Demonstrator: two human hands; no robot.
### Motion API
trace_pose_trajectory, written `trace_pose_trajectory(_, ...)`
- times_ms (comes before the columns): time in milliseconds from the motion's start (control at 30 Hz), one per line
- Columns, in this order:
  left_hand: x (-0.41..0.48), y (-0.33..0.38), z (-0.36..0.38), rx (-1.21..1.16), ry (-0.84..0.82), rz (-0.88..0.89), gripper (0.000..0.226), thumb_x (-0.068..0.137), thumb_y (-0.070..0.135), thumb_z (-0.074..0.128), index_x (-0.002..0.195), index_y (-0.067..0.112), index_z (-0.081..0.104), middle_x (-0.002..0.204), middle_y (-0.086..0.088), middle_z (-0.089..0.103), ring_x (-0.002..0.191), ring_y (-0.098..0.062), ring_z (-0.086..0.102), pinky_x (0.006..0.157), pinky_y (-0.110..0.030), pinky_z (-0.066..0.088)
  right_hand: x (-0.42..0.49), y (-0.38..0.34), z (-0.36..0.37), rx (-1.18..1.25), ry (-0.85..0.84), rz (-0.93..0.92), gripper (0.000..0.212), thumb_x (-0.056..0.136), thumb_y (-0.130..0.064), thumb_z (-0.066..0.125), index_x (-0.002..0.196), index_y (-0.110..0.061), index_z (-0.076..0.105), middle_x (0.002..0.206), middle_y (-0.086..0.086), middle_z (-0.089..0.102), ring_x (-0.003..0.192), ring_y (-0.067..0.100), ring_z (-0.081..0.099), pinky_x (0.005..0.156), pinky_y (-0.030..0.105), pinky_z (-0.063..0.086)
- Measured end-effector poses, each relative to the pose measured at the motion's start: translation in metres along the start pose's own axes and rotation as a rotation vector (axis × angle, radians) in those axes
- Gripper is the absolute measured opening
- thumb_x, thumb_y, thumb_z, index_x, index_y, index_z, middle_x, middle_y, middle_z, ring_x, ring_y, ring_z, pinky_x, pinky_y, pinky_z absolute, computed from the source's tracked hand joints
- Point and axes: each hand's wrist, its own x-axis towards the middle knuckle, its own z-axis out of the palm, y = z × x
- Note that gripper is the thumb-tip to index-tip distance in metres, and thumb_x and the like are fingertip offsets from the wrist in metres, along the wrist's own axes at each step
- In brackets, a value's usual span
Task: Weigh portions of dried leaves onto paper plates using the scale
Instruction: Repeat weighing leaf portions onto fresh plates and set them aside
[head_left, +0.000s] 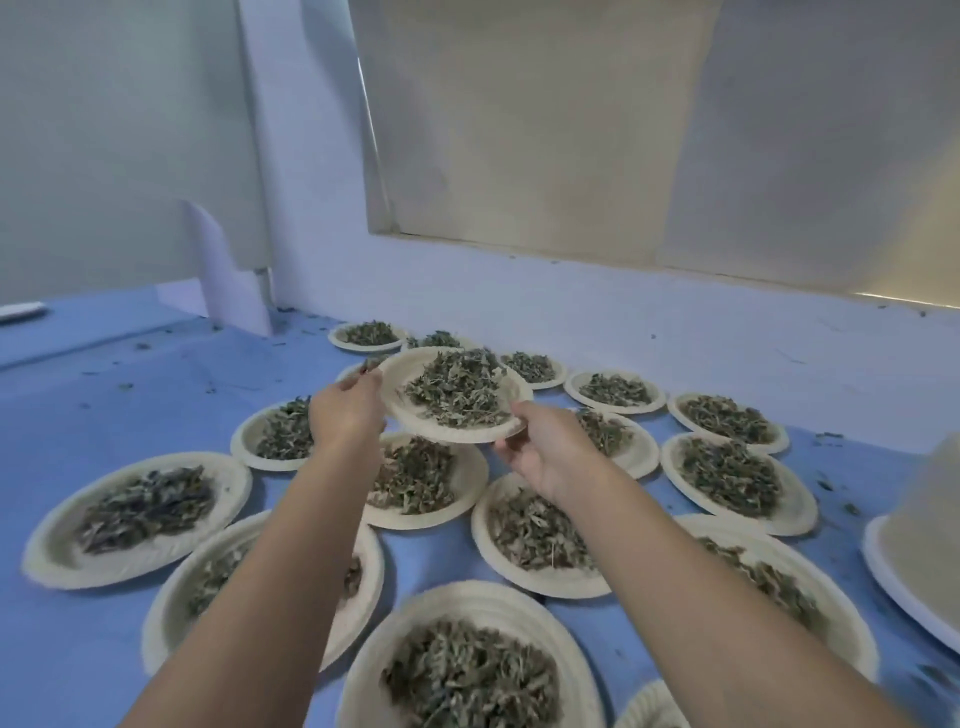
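Head view. One paper plate (410, 364) carrying a heap of dried leaves (457, 395) is held in the air, roughly level. The left hand (345, 410) grasps its left rim and the right hand (545, 452) grasps its near right rim, fingers underneath. Filled plates (462, 493) lie below and on every side of it, some with rims touching, on a blue cover (130, 405). No scale can be picked out.

Assessment: this portion appears weighed and due for setting down. Keep the plate level and both grips on it until it rests. Bare cover shows to its left; lower it there, off neighbouring rims, so no leaves spill between portions.
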Motion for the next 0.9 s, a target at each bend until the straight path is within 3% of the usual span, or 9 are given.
trace_pose_trajectory(133, 0.030, 0.000, -0.020, 0.056, -0.018, -0.037, 0.018, 0.087, 0.020, 0.067, 0.075, 0.007, 0.063, 0.069, -0.007, 0.064, 0.063, -0.018, 0.061, 0.071, -0.032, 0.053, 0.029, 0.004, 0.027, -0.050, 0.030, 0.010, 0.008, 0.099, -0.009, 0.046, 0.105, -0.005, 0.050, 0.081, 0.010, 0.047, 0.058, 0.016, 0.043, 0.034, 0.018, 0.041)
trace_pose_trajectory(267, 0.060, 0.008, -0.033, 0.069, -0.116, -0.170, 0.022, 0.079, 0.015, 0.075, 0.087, 0.001, 0.060, 0.075, -0.011, 0.069, 0.044, -0.010, 0.064, 0.051, -0.022, 0.050, 0.055, 0.008, 0.051, -0.085, -0.012, 0.011, 0.018, 0.100, -0.010, 0.046, 0.117, -0.005, 0.049, 0.082, 0.009, 0.045, 0.061, 0.016, 0.042, 0.034, 0.017, 0.039)
trace_pose_trajectory(333, 0.080, 0.010, -0.036, 0.015, -0.108, -0.204, 0.035, 0.076, 0.009, 0.077, 0.101, -0.002, 0.056, 0.085, -0.012, 0.070, 0.051, -0.008, 0.066, 0.044, -0.021, 0.051, 0.065, 0.009, 0.063, -0.067, -0.049, 0.022, 0.013, 0.100, -0.011, 0.045, 0.111, -0.004, 0.050, 0.087, 0.009, 0.048, 0.066, 0.017, 0.045, 0.038, 0.019, 0.043)
trace_pose_trajectory(400, 0.103, 0.011, -0.037, -0.057, -0.075, -0.233, 0.049, 0.076, 0.004, 0.076, 0.116, -0.005, 0.050, 0.103, -0.015, 0.068, 0.075, -0.009, 0.070, 0.041, -0.020, 0.052, 0.075, 0.010, 0.074, -0.061, -0.084, 0.054, 0.010, 0.101, -0.016, 0.046, 0.102, -0.007, 0.050, 0.094, 0.011, 0.053, 0.073, 0.020, 0.053, 0.048, 0.022, 0.050)
trace_pose_trajectory(467, 0.126, 0.009, -0.037, -0.061, -0.036, -0.234, 0.034, 0.081, 0.002, 0.072, 0.108, -0.005, 0.052, 0.114, -0.018, 0.065, 0.067, -0.010, 0.066, 0.039, -0.018, 0.050, 0.086, 0.012, 0.084, -0.070, -0.106, 0.087, 0.010, 0.100, -0.019, 0.046, 0.101, -0.009, 0.049, 0.109, 0.019, 0.056, 0.079, 0.024, 0.058, 0.061, 0.028, 0.055)
trace_pose_trajectory(633, 0.186, 0.002, -0.032, -0.127, 0.169, -0.200, 0.020, 0.081, 0.001, 0.072, 0.075, 0.001, 0.052, 0.092, -0.018, 0.064, 0.061, -0.019, 0.061, 0.062, -0.028, 0.059, 0.112, 0.021, 0.100, -0.112, -0.177, 0.072, 0.029, 0.095, -0.016, 0.051, 0.122, -0.007, 0.049, 0.124, 0.021, 0.053, 0.075, 0.024, 0.064, 0.064, 0.028, 0.055)
trace_pose_trajectory(700, 0.205, -0.001, -0.032, -0.099, 0.250, -0.190, 0.019, 0.082, 0.005, 0.072, 0.078, 0.001, 0.054, 0.090, -0.017, 0.063, 0.070, -0.023, 0.064, 0.079, -0.034, 0.057, 0.120, 0.024, 0.101, -0.109, -0.198, 0.072, 0.031, 0.094, -0.015, 0.052, 0.124, -0.007, 0.048, 0.127, 0.021, 0.054, 0.074, 0.023, 0.065, 0.064, 0.027, 0.055)
trace_pose_trajectory(800, 0.231, -0.012, -0.035, -0.046, 0.252, -0.130, 0.019, 0.086, 0.009, 0.066, 0.075, 0.009, 0.051, 0.082, -0.010, 0.060, 0.063, -0.014, 0.066, 0.064, -0.020, 0.056, 0.129, 0.029, 0.107, -0.078, -0.255, 0.074, 0.021, 0.094, -0.015, 0.051, 0.114, -0.007, 0.051, 0.125, 0.020, 0.056, 0.077, 0.025, 0.065, 0.067, 0.029, 0.054)
trace_pose_trajectory(900, 0.248, -0.021, -0.037, 0.121, 0.361, -0.148, 0.026, 0.084, 0.019, 0.069, 0.098, -0.002, 0.062, 0.098, -0.015, 0.067, 0.090, -0.024, 0.068, 0.079, -0.033, 0.054, 0.134, 0.034, 0.115, -0.059, -0.300, 0.069, 0.008, 0.095, -0.014, 0.051, 0.099, -0.009, 0.054, 0.118, 0.018, 0.058, 0.076, 0.025, 0.064, 0.069, 0.030, 0.053)
